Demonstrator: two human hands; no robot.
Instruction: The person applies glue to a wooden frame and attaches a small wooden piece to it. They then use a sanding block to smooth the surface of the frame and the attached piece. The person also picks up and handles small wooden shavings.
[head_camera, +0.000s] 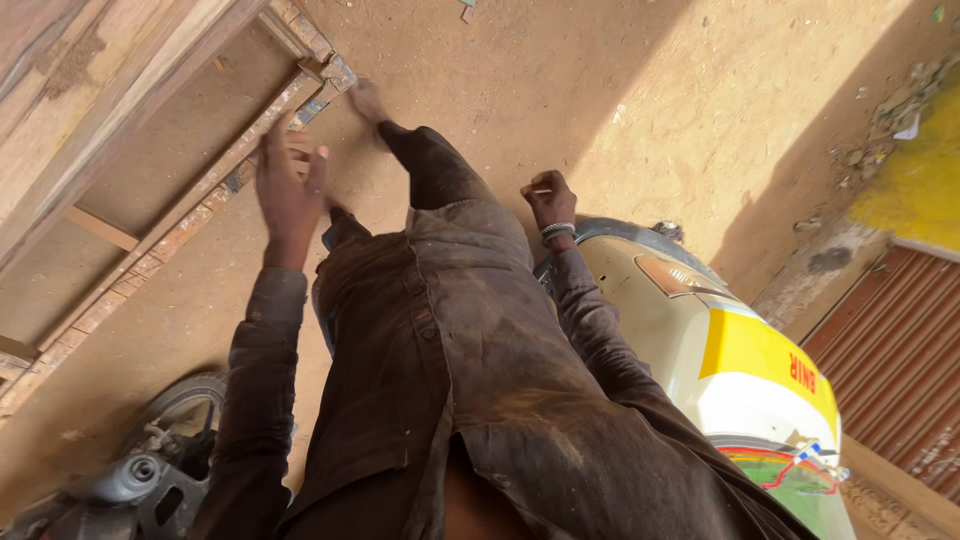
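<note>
Wooden frame (150, 130) at 10 o'clock: raw timber, rough, matt, dusty. Ground (620, 90): packed earth, gritty and dry. Coat (470, 360): coarse brown cloth, matt, smeared with dust. Motorbike fairing (700, 340) at 4 o'clock: glossy plastic, white and yellow. Wrist bangle (557, 231): shiny metal. Tyre (180, 400) at 8 o'clock: dull black rubber. Shutter (890, 350): ribbed, rusty metal.
</note>
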